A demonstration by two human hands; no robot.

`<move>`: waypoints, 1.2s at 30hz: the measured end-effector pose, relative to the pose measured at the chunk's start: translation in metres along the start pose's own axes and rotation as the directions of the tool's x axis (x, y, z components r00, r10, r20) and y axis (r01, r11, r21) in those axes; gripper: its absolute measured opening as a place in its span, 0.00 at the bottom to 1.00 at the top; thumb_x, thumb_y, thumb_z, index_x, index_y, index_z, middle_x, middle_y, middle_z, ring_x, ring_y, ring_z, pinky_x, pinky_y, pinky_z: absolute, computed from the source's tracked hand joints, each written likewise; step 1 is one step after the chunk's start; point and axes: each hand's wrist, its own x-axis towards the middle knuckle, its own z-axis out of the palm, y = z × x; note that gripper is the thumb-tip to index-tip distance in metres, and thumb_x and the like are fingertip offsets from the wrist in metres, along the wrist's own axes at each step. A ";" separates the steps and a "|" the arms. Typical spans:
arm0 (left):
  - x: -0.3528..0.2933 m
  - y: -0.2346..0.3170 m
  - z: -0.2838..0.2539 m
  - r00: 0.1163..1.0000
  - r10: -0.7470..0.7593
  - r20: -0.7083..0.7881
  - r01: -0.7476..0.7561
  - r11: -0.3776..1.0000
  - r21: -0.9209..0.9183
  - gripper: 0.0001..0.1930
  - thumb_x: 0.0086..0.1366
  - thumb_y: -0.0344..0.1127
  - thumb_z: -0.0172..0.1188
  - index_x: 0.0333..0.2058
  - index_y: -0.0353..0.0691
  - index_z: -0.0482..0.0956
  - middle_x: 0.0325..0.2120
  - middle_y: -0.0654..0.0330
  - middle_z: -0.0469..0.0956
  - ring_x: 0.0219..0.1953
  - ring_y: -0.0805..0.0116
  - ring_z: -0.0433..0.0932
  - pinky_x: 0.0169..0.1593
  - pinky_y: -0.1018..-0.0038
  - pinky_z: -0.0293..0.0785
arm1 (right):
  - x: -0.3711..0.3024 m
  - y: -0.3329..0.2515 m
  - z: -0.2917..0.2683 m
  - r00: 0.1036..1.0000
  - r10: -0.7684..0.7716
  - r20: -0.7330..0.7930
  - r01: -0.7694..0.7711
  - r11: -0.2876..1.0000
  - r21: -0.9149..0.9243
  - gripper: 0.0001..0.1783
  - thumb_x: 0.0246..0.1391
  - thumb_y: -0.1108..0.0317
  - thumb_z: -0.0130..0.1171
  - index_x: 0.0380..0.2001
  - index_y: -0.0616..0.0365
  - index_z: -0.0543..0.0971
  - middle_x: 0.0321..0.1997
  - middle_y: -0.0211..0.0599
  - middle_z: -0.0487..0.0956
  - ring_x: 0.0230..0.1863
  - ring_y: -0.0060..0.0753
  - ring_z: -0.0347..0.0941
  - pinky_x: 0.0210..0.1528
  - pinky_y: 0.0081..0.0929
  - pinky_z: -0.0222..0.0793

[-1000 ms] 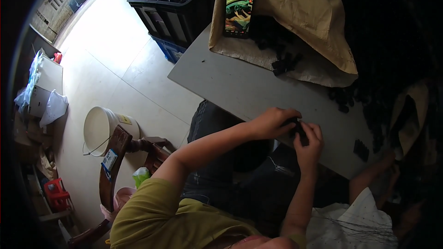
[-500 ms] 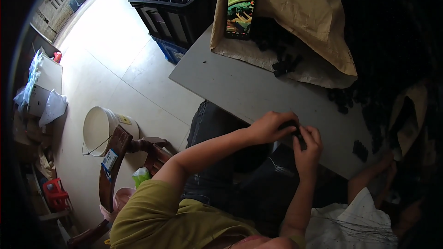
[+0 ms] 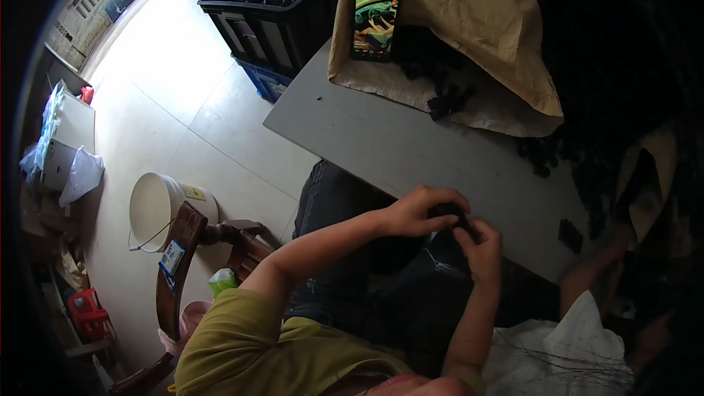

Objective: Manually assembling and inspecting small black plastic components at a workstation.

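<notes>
Just off the table's near edge, my left hand (image 3: 416, 210) curls its fingers around small black parts (image 3: 445, 211), whose exact kind is too dark to make out. My right hand (image 3: 484, 251) meets it fingertip to fingertip, pinching at the same dark parts. A neat row of black pieces (image 3: 570, 236) lies on the grey table (image 3: 381, 121) to the right of my hands. Farther back, loose black pieces (image 3: 451, 101) spill from the mouth of a brown paper sack (image 3: 499, 29).
A lit phone (image 3: 376, 22) leans on the sack. Beyond the table's left corner stands a black bin (image 3: 282, 37) of dark parts. At left are a white bucket (image 3: 150, 213) and a wooden chair (image 3: 183, 253). Another person's arm (image 3: 598, 271) reaches in at right.
Both hands have come slightly lower and to the left, and my left fingers now arch higher over the black parts. The whole view has shifted a little leftward.
</notes>
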 end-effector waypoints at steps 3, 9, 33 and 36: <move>-0.015 0.006 0.007 0.998 0.006 0.058 -0.002 0.997 -0.082 0.14 0.57 0.28 0.58 0.43 0.36 0.74 0.37 0.53 0.78 0.41 0.59 0.78 0.46 0.69 0.72 | -0.017 0.004 0.008 0.994 0.110 -0.004 -0.108 0.984 0.145 0.09 0.46 0.72 0.65 0.30 0.65 0.78 0.28 0.34 0.76 0.29 0.27 0.73 0.34 0.21 0.67; -0.049 0.025 -0.008 0.975 -0.198 0.097 0.177 0.966 0.188 0.16 0.55 0.30 0.60 0.44 0.37 0.75 0.39 0.52 0.77 0.41 0.54 0.76 0.47 0.68 0.72 | -0.003 -0.012 -0.008 0.993 0.009 0.118 0.007 0.990 -0.140 0.14 0.50 0.67 0.63 0.39 0.62 0.78 0.35 0.36 0.78 0.36 0.28 0.74 0.38 0.24 0.68; 0.121 -0.066 -0.068 0.979 0.149 -0.137 0.070 0.385 0.920 0.14 0.55 0.38 0.59 0.41 0.47 0.77 0.44 0.57 0.72 0.53 0.47 0.66 0.51 0.59 0.66 | 0.146 0.037 -0.074 0.910 -0.311 -0.275 -0.135 0.405 -0.904 0.34 0.45 0.39 0.58 0.54 0.41 0.71 0.65 0.41 0.59 0.64 0.56 0.50 0.59 0.64 0.45; 0.109 -0.051 -0.054 0.980 0.166 -0.106 0.021 0.451 0.892 0.12 0.55 0.33 0.57 0.40 0.44 0.78 0.43 0.57 0.74 0.50 0.50 0.68 0.50 0.60 0.66 | 0.121 0.036 -0.073 0.890 -0.381 -0.249 -0.047 0.468 -0.882 0.32 0.48 0.40 0.57 0.55 0.41 0.71 0.63 0.49 0.60 0.64 0.57 0.49 0.59 0.65 0.44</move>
